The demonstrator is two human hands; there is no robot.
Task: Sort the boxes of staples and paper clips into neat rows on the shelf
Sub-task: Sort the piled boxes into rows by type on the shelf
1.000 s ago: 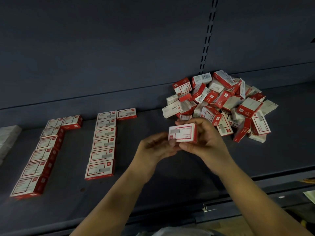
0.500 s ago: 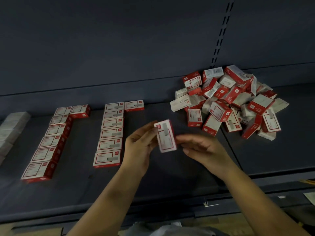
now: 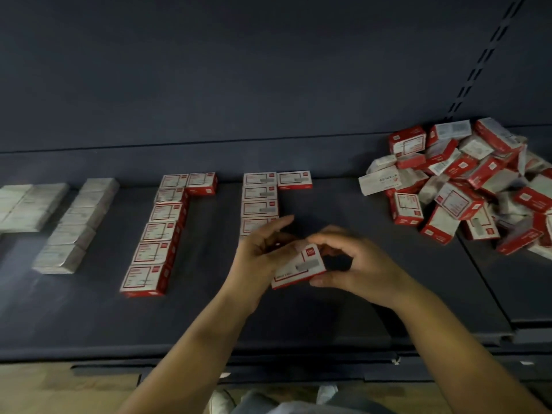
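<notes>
1. The red-and-white box (image 3: 298,265) is held low over the shelf (image 3: 358,294), between both hands, just right of the near end of the right-hand red row (image 3: 259,201). Half a second ago it stood on end, higher up; now it lies nearly flat, label up.
2. Right hand (image 3: 355,264): thumb and fingers curled round the box's right end, pinching it. Left hand (image 3: 263,258): fingers loosely spread against the box's left end, steadying rather than clamping, though part of the contact is hidden.
3. The view has swung left since a second ago: two pale box rows (image 3: 74,222) now show at far left, the loose pile (image 3: 466,186) sits at far right.
4. The left red row (image 3: 158,234) is undisturbed.
5. Judgement: the box is turned to match the rows and looks ready to start or extend a second column beside the right-hand red row. The pile remains large; sorting is well short of done.
</notes>
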